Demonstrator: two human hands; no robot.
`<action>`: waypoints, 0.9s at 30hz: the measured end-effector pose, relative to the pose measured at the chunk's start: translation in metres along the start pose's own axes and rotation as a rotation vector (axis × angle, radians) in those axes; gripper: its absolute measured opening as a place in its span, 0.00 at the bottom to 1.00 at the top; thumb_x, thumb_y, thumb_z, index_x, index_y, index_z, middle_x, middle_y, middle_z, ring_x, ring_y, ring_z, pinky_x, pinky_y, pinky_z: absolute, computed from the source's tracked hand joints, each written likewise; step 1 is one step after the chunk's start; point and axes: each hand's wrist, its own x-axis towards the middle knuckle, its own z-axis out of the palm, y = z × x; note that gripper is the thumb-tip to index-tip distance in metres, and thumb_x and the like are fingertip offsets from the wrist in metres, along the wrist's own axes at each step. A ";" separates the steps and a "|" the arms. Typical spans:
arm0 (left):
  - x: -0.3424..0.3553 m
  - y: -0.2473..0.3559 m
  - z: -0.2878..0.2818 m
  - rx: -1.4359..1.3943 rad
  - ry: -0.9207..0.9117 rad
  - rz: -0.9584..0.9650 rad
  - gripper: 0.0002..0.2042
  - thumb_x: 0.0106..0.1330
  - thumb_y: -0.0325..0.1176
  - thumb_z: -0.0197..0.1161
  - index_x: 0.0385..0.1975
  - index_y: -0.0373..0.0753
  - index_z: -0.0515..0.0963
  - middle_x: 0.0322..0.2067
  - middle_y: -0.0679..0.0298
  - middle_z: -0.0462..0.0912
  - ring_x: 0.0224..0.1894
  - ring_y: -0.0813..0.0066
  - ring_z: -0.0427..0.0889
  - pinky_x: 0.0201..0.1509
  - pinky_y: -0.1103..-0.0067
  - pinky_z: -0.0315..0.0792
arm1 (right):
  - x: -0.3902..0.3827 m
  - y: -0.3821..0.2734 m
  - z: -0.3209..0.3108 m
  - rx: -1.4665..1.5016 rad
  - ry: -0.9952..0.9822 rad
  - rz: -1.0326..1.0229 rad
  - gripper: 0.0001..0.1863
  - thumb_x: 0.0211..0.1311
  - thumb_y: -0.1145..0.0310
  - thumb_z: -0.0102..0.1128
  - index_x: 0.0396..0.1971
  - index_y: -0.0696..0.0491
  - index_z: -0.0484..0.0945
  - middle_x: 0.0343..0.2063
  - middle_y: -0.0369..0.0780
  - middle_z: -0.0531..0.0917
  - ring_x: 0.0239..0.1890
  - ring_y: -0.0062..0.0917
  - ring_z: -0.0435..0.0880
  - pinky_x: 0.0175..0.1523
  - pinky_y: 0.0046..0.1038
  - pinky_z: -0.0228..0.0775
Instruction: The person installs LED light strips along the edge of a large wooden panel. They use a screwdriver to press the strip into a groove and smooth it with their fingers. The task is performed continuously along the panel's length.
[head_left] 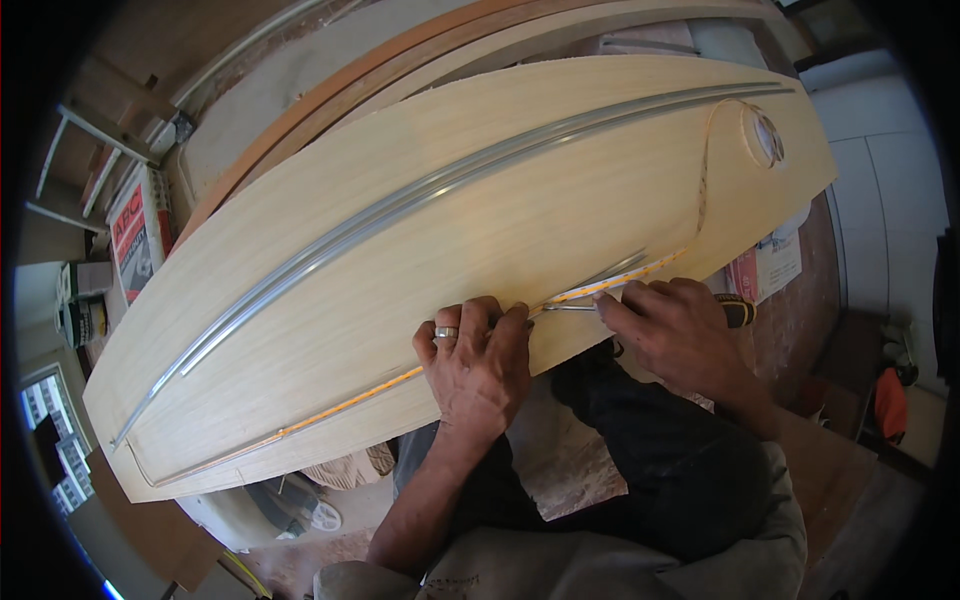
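Observation:
A long pale plywood board point(400, 230) lies across my lap area. Along its near edge runs a thin metal channel point(215, 460) with an orange-and-white LED strip point(375, 390) in it. My left hand point(472, 355), a ring on one finger, is closed with its fingertips pinching the strip at the channel. My right hand point(675, 335) grips a screwdriver point(738, 310) with a black and yellow handle. Its metal shaft points left, the tip beside the strip close to my left fingertips. Rightward, the strip's loose part rises and curves up to a reel point(765, 138).
Several longer metal channels point(430, 185) lie along the board's far half. A short metal piece point(618, 264) rests beside the strip. Behind the board is a brown wooden edge point(330, 95). A red and white sack point(135, 235) stands at left, a printed carton point(765, 268) at right under the board.

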 end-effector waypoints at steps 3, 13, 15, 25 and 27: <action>0.000 -0.001 0.002 -0.002 0.006 0.003 0.12 0.61 0.33 0.76 0.44 0.50 0.88 0.42 0.68 0.81 0.44 0.64 0.77 0.54 0.62 0.62 | 0.003 0.001 -0.001 0.007 0.006 -0.004 0.16 0.63 0.69 0.66 0.51 0.50 0.83 0.30 0.36 0.80 0.30 0.31 0.87 0.33 0.37 0.76; 0.001 -0.003 0.003 -0.006 0.004 0.001 0.11 0.60 0.34 0.76 0.43 0.50 0.88 0.41 0.68 0.81 0.44 0.64 0.78 0.54 0.62 0.62 | 0.015 0.009 -0.007 0.186 -0.097 0.038 0.14 0.59 0.74 0.64 0.46 0.49 0.80 0.28 0.40 0.79 0.29 0.41 0.86 0.32 0.46 0.75; 0.001 -0.003 0.001 -0.005 -0.004 0.000 0.11 0.60 0.34 0.77 0.43 0.50 0.88 0.41 0.68 0.81 0.44 0.64 0.78 0.54 0.62 0.62 | 0.016 0.011 -0.004 0.178 -0.142 0.041 0.15 0.59 0.74 0.64 0.47 0.49 0.80 0.28 0.40 0.80 0.30 0.41 0.86 0.33 0.46 0.75; 0.003 0.001 0.002 0.015 -0.016 -0.001 0.12 0.60 0.34 0.75 0.44 0.50 0.88 0.41 0.68 0.81 0.46 0.63 0.79 0.57 0.59 0.63 | 0.015 0.019 0.003 0.055 -0.156 -0.034 0.20 0.52 0.71 0.72 0.48 0.48 0.81 0.32 0.35 0.81 0.36 0.32 0.89 0.37 0.38 0.78; 0.003 0.003 0.000 0.027 -0.019 0.004 0.13 0.58 0.33 0.77 0.43 0.50 0.88 0.41 0.68 0.82 0.45 0.61 0.79 0.56 0.61 0.63 | 0.005 0.023 0.013 0.078 -0.022 -0.048 0.17 0.54 0.72 0.68 0.46 0.48 0.81 0.30 0.36 0.81 0.32 0.33 0.88 0.34 0.39 0.77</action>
